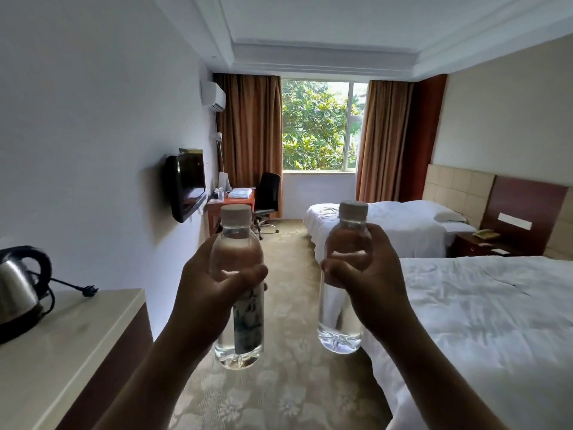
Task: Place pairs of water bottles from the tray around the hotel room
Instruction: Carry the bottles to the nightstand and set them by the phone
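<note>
Item 1: left bottle point(237, 274). A clear water bottle with a pale cap and a printed label on its lower half is held upright in the air by the left hand point(210, 293). The fingers are curled round the bottle's middle, above the label; the thumb point(248, 273) is laid across the near face, and the remaining fingertips are hidden behind the bottle. Cap, shoulder and base are left free of the grip. The bottle is carried to the left of the near bed point(483, 321), over the patterned carpet point(294, 392).

Item 2: right bottle point(344, 283). A second clear bottle with a pale cap is held upright by the right hand point(369, 283), also to the left of the near bed and closer to it than item 1. The fingers are wrapped round its upper body just below the shoulder, with the thumb point(338, 265) pressed across the near side; the long lower body hangs below the hand. The two bottles are kept apart, not touching.

Item 3: surroundings, placed from the near bed. A far bed point(387, 225) is seen beyond it, with a nightstand point(477, 246) between the two. Across the carpet to the left, a pale countertop point(77, 346) bears a steel kettle point(18, 290). Farther along that wall a television point(184, 186) is mounted, then a desk point(231, 203) and a black chair point(266, 197) below the window point(321, 125).
</note>
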### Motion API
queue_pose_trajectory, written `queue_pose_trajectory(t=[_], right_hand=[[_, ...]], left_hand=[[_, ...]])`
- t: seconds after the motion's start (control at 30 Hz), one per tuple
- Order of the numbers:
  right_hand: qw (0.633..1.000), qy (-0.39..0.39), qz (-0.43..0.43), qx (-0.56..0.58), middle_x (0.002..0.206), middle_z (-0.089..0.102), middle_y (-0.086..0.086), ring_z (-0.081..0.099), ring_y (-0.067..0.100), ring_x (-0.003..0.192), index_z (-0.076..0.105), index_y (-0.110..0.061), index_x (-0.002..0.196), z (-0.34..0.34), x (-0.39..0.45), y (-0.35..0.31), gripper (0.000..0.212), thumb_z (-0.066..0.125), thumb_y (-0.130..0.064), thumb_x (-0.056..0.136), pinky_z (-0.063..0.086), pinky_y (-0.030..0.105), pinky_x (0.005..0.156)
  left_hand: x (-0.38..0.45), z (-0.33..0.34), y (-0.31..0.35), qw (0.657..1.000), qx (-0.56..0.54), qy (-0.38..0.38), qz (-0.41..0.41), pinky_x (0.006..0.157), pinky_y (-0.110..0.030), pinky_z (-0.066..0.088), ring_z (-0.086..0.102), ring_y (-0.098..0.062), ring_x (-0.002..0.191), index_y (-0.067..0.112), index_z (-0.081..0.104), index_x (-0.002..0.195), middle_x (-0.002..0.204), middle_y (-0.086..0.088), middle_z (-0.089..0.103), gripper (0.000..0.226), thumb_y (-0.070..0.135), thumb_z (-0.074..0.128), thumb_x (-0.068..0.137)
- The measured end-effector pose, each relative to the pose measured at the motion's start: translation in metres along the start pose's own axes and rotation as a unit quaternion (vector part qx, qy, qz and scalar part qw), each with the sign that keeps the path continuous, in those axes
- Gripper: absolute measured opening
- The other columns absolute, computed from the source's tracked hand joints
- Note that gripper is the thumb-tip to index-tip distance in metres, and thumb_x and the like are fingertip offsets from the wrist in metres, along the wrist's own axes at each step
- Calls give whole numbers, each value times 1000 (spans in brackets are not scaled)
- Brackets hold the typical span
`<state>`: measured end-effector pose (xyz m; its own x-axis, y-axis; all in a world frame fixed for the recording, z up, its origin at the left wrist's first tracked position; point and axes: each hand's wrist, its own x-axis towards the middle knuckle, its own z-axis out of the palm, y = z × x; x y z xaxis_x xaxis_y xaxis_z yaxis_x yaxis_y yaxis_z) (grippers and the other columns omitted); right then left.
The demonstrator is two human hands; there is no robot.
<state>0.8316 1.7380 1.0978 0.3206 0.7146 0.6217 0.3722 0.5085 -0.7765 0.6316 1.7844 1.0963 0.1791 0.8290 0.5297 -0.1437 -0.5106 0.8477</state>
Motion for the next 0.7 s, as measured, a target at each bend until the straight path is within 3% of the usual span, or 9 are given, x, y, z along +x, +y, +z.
queue_pose_trajectory(t=[0.17,0.37,0.5,0.7], right_hand=[[1000,23,-1,-7,102,62,-8,66,10,89,53,-25,114,43,90,77,53,71,-27,64,54,12,59],[999,45,13,-19,97,62,-13,67,-5,81,52,-36,98,92,203,154,41,71,-24,63,51,9,54],[997,70,34,-29,98,63,-14,66,5,85,51,-39,100,108,265,206,44,72,-27,62,52,10,56],[995,76,43,-55,103,62,-16,66,6,90,50,-39,108,112,364,299,51,72,-31,63,58,16,64]], left_hand=[[103,-15,-75,1000,3,-10,2,58,-23,58,75,-26,71,31,64,101,86,-4,74,50,46,72,53],[247,-18,-156,999,-4,-40,0,60,-26,59,75,-25,72,32,64,101,88,-4,74,50,47,71,54],[326,-5,-207,998,-18,-66,-5,59,-24,59,74,-25,71,27,63,99,87,-9,71,50,43,72,53],[431,27,-292,997,-18,-72,-16,60,-25,59,74,-26,74,26,64,102,87,-9,72,55,44,73,51]])
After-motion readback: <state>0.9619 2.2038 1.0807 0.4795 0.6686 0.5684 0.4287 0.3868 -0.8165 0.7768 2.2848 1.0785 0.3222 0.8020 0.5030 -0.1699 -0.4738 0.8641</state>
